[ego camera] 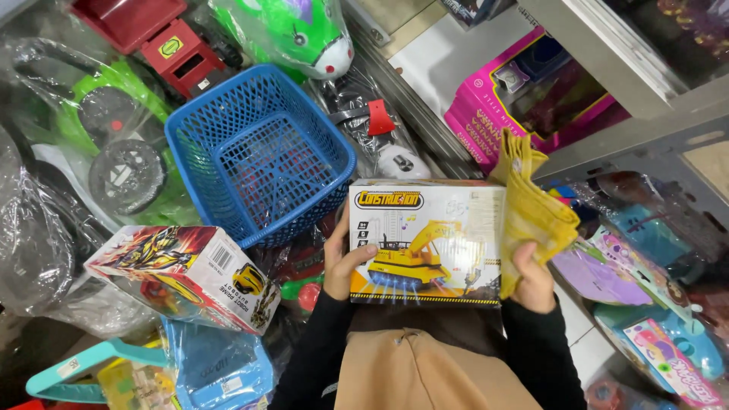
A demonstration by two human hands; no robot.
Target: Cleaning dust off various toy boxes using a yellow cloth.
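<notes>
Shelving unit (pixel 645 114): grey metal frame, upper right; runs diagonally across the corner, boxed toys stacked under and behind it.
Green ride-on toy (pixel 114 144): upper left, wrapped in clear plastic; black wheels face up.
Blue basket (pixel 258 152): plastic mesh, rectangular, nothing inside; sits centre-left, tilted, just above the excavator box and touching the wrapped toys around it.
Excavator toy box (pixel 425 243): white and yellow carton with a yellow digger pictured on its front; held level in front of the person's body, centre of view, between both hands. Lower right corner of the basket is just beside its top left corner.
Pink toy box (pixel 524 99): magenta carton with a clear window, lying under the shelf frame, above and right of the excavator box.
Robot-car toy box (pixel 182 277): red, white and yellow carton, lower left, tilted on the pile; well apart from the left hand.
Red toy truck (pixel 163 38): top left, partly cut off by the frame edge.
Yellow cloth (pixel 531 212): folded, bunched, standing up against the right end of the excavator box.
Left hand (pixel 345 262): closed round the box's left edge, thumb across the printed front, fingers hidden behind.
Right hand (pixel 531 281): clamped on the lower end of the cloth, pressing it to the box's right edge; black sleeve below.
</notes>
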